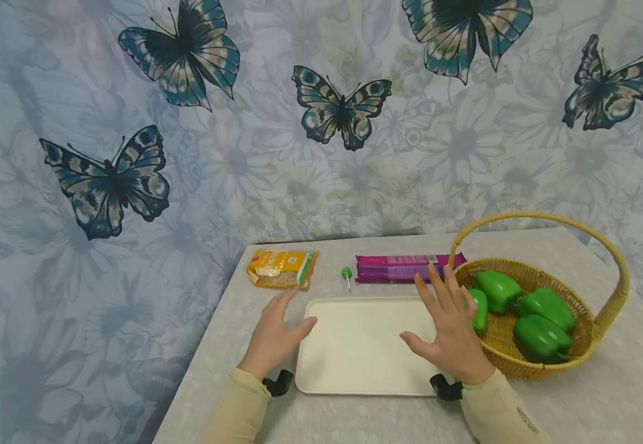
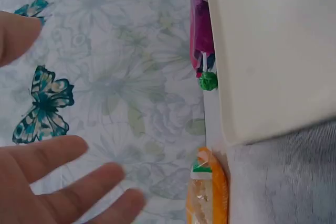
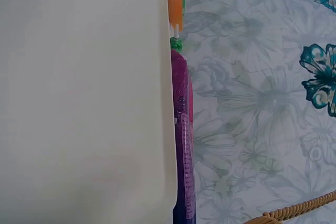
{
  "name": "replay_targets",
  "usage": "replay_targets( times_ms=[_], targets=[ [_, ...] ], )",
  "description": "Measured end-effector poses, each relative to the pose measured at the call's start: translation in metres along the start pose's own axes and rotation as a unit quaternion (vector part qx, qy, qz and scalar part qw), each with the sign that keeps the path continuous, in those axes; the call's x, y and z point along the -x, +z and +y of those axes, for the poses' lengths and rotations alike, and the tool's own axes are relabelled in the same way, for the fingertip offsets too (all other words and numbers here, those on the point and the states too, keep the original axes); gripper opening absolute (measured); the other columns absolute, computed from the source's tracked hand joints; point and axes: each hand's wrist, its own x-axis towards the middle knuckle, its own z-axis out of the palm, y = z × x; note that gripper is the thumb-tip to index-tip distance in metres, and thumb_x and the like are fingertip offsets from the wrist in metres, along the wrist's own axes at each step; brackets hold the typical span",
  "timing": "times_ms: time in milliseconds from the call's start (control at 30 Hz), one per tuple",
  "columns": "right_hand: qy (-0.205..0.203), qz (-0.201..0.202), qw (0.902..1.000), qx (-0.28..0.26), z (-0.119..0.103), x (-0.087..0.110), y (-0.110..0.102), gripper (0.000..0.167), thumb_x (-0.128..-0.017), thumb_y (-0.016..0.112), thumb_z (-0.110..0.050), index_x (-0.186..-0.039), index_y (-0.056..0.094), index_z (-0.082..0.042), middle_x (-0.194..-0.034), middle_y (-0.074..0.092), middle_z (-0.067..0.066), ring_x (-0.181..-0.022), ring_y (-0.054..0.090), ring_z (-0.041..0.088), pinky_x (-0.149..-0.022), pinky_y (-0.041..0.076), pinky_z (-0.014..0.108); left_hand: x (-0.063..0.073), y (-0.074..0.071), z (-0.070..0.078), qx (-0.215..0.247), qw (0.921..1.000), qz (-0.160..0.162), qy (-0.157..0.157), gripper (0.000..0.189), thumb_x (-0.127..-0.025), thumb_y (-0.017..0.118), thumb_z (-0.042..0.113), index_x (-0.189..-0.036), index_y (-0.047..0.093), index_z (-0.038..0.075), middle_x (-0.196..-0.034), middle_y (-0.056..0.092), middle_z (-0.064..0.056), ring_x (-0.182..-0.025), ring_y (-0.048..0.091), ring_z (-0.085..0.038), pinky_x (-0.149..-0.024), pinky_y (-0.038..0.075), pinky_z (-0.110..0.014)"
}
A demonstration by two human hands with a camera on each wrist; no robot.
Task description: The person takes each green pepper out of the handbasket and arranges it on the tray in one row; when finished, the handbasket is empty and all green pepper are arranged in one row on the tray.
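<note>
My left hand (image 1: 277,336) hovers at the left edge of a cream rectangular tray (image 1: 366,345), thumb spread from the fingers, holding nothing. In the left wrist view its extended fingers (image 2: 79,192) show beside the tray (image 2: 278,51). With fingers spread wide, my right hand (image 1: 452,333) is over the tray's right side, next to a wicker basket (image 1: 521,369); it holds nothing and does not show in the right wrist view. Several green bell peppers (image 1: 543,339) lie in the basket, one partly hidden behind the right hand.
Behind the tray lie an orange food packet (image 1: 281,269), a green-wrapped lollipop (image 1: 346,272) and a long purple packet (image 1: 394,269). The basket's tall arched handle (image 1: 543,216) rises at the right. A butterfly-patterned wall covering (image 1: 344,185) stands along the table's back edge.
</note>
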Motion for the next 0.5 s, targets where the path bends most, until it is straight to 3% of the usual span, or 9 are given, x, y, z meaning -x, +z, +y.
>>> replay_targets(
  times_ms=[100, 233, 333, 500],
  targets=[
    [0.001, 0.007, 1.0000, -0.003, 0.000, 0.001, 0.000, 0.098, -0.092, 0.051, -0.075, -0.159, 0.037, -0.005, -0.166, 0.025, 0.024, -0.156, 0.009, 0.047, -0.108, 0.003, 0.074, 0.007, -0.002, -0.007, -0.036, 0.9964, -0.040, -0.065, 0.082, -0.088, 0.075, 0.058, -0.155, 0.047, 0.020, -0.137, 0.061, -0.008, -0.117, 0.063, -0.029, -0.086, 0.054, -0.050],
    [0.002, 0.017, 0.9998, -0.008, 0.001, 0.001, 0.000, 0.096, -0.094, 0.051, -0.074, -0.159, 0.038, -0.004, -0.167, 0.025, 0.022, -0.153, 0.013, 0.053, -0.107, 0.004, 0.073, 0.015, 0.002, -0.021, -0.079, 0.9880, -0.085, -0.102, 0.082, -0.087, 0.074, 0.059, -0.153, 0.049, 0.016, -0.108, 0.070, -0.003, -0.080, 0.064, -0.015, -0.062, 0.049, -0.034],
    [0.005, 0.017, 0.9998, -0.011, 0.003, 0.001, 0.000, 0.096, -0.094, 0.051, -0.073, -0.159, 0.036, -0.004, -0.169, 0.023, 0.020, -0.153, 0.013, 0.053, -0.106, 0.005, 0.074, 0.021, 0.006, -0.031, -0.076, 0.9861, -0.108, -0.101, 0.079, -0.087, 0.076, 0.058, -0.148, 0.054, 0.012, -0.092, 0.069, 0.001, -0.065, 0.058, -0.013, -0.056, 0.045, -0.033],
    [0.010, 0.038, 0.9990, -0.020, 0.008, 0.000, -0.003, 0.093, -0.095, 0.053, -0.070, -0.159, 0.036, -0.004, -0.170, 0.022, 0.017, -0.156, 0.011, 0.045, -0.103, 0.006, 0.074, 0.024, 0.013, -0.041, -0.049, 0.9850, -0.149, -0.073, 0.069, -0.088, 0.079, 0.045, -0.143, 0.058, 0.009, -0.077, 0.063, 0.004, -0.058, 0.055, -0.013, -0.052, 0.045, -0.032]
  ],
)
